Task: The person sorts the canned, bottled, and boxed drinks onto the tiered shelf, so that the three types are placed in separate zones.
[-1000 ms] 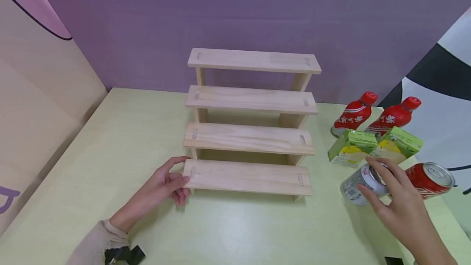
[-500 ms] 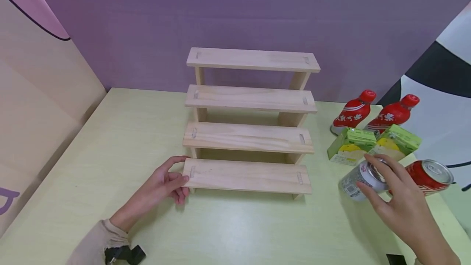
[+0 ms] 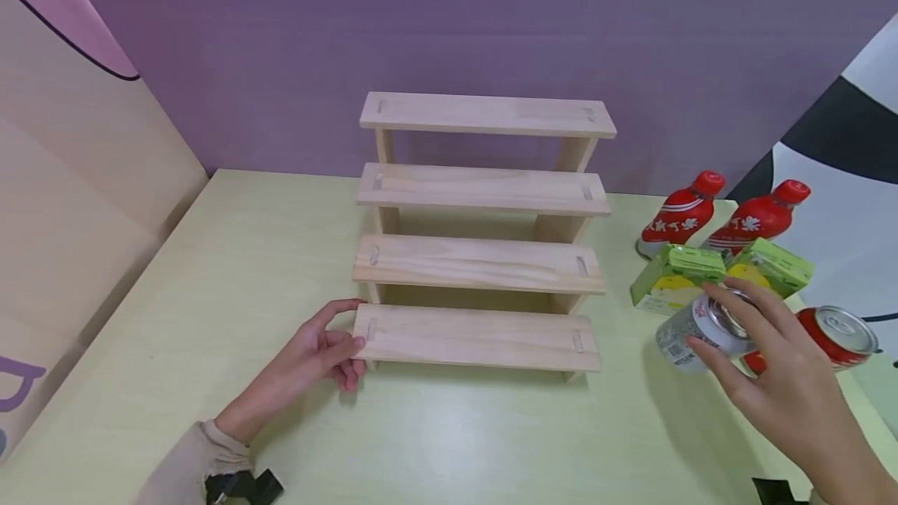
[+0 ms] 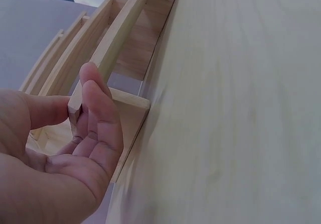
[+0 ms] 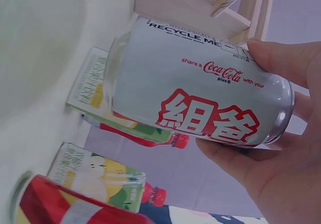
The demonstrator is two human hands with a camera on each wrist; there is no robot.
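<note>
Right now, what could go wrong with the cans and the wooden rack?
The silver can could knock the red can or the green juice boxes, which stand close to it. The right hand holds the silver can by its upper part, so it might tilt or slip. The left hand grips one end of the lowest shelf; a tug there might shift the wooden rack.

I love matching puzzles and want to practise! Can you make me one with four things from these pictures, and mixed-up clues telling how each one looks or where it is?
Things
1. silver can
2. bottles
3. boxes
4. shelf

Clues
A. red caps on top
B. wooden, with four steps
C. held in the right grip
D. green, with yellow fruit pictures

Right pairs: 1-C, 2-A, 3-D, 4-B
</note>
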